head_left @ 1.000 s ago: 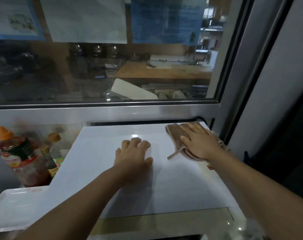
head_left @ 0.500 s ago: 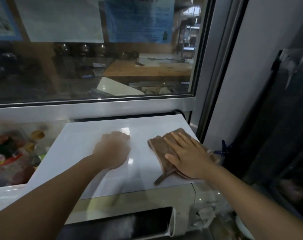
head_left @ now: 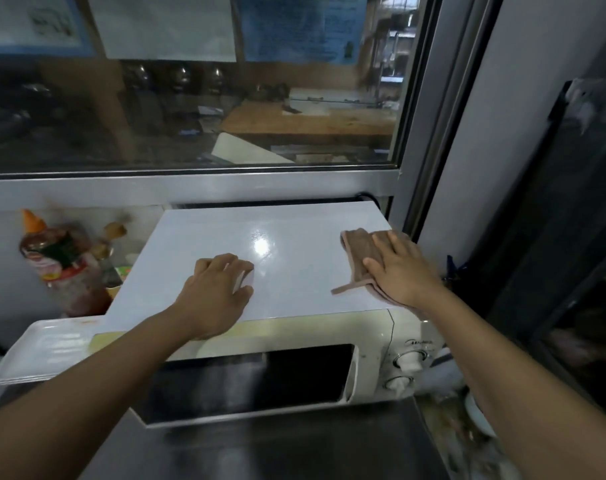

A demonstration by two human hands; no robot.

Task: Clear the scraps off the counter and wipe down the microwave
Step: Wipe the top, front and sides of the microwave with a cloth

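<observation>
Right hand (head_left: 403, 271) presses brown cloth (head_left: 360, 252) flat on microwave (head_left: 294, 344) top; left hand (head_left: 216, 292) rests beside.

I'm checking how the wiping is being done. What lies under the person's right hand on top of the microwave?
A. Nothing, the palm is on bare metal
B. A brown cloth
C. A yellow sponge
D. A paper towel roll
B: the right hand presses flat on a brown cloth spread near the right rear corner of the microwave top, while the left hand rests on the white top itself.
</observation>
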